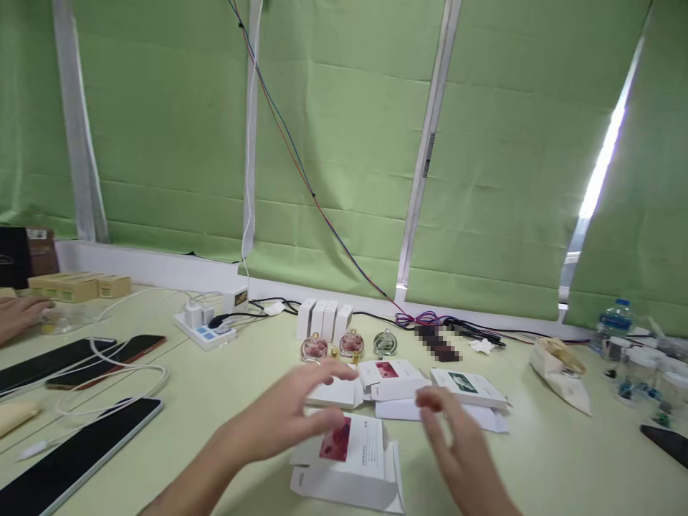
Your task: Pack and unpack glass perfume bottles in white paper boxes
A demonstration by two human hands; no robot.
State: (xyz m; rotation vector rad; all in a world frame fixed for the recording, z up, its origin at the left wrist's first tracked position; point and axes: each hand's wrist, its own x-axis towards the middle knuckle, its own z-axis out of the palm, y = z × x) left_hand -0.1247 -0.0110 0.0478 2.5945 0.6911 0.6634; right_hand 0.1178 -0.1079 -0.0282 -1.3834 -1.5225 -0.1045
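My left hand (pixel 301 408) hovers over the left side of a white box with a red picture (pixel 365 448), its fingers apart and nothing in them. To the right, my right hand (pixel 456 437) is also open and empty, in front of a white box with a green picture (pixel 473 385). The nearest box has its end flaps open. Behind it lie another white box with a red picture (pixel 400 374) and a plain white box (pixel 330 394), partly hidden by my left hand. Farther back stand two pink-filled glass bottles (pixel 314 347) and a green-filled bottle (pixel 385 344).
Several small white boxes (pixel 317 320) stand by the wall. At left are a power strip (pixel 207 332), white cables, phones, a tablet (pixel 80 459) and another person's hand (pixel 21 315). A cloth pouch (pixel 559 373), water bottle (pixel 615 319) and clear jars (pixel 639 373) stand at right.
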